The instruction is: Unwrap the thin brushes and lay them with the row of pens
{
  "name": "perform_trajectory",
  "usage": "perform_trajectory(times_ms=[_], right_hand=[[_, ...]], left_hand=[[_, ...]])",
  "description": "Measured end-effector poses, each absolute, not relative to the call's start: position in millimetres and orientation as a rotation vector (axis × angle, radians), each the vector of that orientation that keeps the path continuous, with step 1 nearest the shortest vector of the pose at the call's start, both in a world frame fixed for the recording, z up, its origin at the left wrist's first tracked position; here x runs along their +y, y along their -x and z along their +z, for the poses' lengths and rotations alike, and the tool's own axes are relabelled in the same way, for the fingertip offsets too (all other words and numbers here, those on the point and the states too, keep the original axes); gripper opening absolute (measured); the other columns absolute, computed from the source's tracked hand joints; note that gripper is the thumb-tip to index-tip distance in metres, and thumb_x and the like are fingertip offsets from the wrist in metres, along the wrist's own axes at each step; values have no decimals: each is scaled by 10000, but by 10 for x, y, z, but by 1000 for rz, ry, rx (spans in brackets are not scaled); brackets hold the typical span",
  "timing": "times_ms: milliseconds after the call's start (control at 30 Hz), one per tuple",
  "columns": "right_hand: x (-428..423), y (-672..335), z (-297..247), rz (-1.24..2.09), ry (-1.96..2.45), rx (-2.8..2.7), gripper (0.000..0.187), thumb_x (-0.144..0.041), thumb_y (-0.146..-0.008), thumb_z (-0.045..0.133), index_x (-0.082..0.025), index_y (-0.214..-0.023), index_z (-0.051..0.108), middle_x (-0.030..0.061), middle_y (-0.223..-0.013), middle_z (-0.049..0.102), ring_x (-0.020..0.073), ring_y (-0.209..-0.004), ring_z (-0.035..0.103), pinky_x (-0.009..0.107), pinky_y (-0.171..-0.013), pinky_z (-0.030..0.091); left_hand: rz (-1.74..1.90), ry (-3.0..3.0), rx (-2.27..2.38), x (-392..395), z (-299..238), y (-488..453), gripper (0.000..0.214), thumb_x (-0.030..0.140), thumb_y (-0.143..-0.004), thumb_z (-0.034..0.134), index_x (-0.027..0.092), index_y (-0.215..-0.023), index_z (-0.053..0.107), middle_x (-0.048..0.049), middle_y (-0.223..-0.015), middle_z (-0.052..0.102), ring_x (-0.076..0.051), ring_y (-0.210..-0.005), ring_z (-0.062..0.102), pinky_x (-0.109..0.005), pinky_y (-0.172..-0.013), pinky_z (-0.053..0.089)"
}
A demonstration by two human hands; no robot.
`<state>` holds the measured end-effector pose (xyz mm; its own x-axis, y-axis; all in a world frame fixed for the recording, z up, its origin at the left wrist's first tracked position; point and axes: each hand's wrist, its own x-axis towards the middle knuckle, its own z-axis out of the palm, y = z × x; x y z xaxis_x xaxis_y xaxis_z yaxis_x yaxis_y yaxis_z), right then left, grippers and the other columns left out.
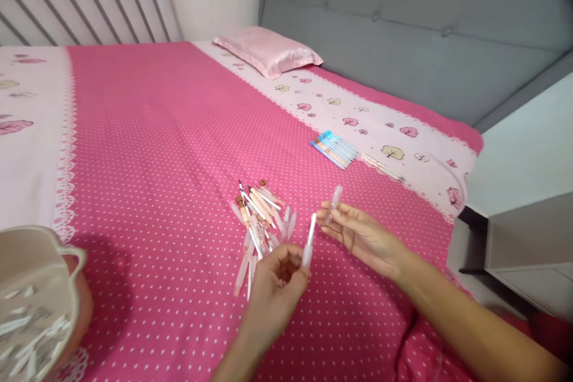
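1. Pinched between thumb and forefinger of the left grip (278,277): a white stick (312,230) with a translucent sleeve (307,256) around its lower part.
2. Long axis of the white stick: steep in view, leaning slightly right toward the top; bare white end pointing up and away from the body, sleeved end down at the thumb.
3. Relative to the left grip: sleeve at the fingertips, white end sticking out beyond them, toward the right grip (367,240).
4. Pinched between thumb and fingers of the right grip: a clear tube (335,197), long axis tilted, upper end leaning right and pointing away from the body, reaching past the fingertips.
5. Between the two grips: white stick and clear tube near each other but apart.
6. Just beyond the left grip, on the bed (156,191): a loose pile (257,215) of sticks and tubes, pointing various ways.
7. Beyond the right grip: a row of blue pens (335,149), side by side.
8. Well left of the left grip: a bucket (38,237) with white scraps (33,340) inside.
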<state>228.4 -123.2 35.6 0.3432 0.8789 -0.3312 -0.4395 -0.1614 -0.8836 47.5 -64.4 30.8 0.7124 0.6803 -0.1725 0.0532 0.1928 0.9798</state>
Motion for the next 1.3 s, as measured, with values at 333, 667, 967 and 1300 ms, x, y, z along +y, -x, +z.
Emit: perform_trajectory(times_ms=[333, 667, 967, 1300], right_hand=[[-1243, -2257, 405, 1183, 1210, -484, 214, -291, -785, 661, -215, -978, 608, 16, -928, 693, 116, -857, 633, 246, -756, 504], [-1279, -2254, 406, 1193, 1169, -567, 185, -294, -792, 658, -249, -970, 634, 3, -889, 689, 107, -771, 578, 257, -712, 442], [-1279, -2237, 425, 1195, 1178, -569, 192, -304, -784, 667, -242, -963, 634, 7, -882, 693, 116, -788, 588, 266, -730, 443], [-1289, -2188, 407, 1250, 1231, -622, 213, -322, -793, 655, -250, -992, 625, 10, -885, 702, 122, -825, 596, 274, -754, 431]], left_hand=[[325, -1351, 647, -672, 283, -489, 52, 180, -710, 517, 154, -703, 561, 26, -606, 476, -99, -561, 406, -218, -528, 313], [295, -1348, 642, -664, 321, -493, 65, 172, -703, 497, 148, -697, 557, 27, -608, 476, -101, -571, 406, -224, -546, 310], [296, -1340, 647, -676, 310, -488, 76, 165, -699, 496, 149, -716, 569, 25, -618, 484, -105, -580, 409, -228, -551, 318], [323, -1341, 639, -675, 292, -476, 64, 174, -720, 513, 151, -713, 572, 24, -614, 486, -101, -574, 410, -222, -546, 319]])
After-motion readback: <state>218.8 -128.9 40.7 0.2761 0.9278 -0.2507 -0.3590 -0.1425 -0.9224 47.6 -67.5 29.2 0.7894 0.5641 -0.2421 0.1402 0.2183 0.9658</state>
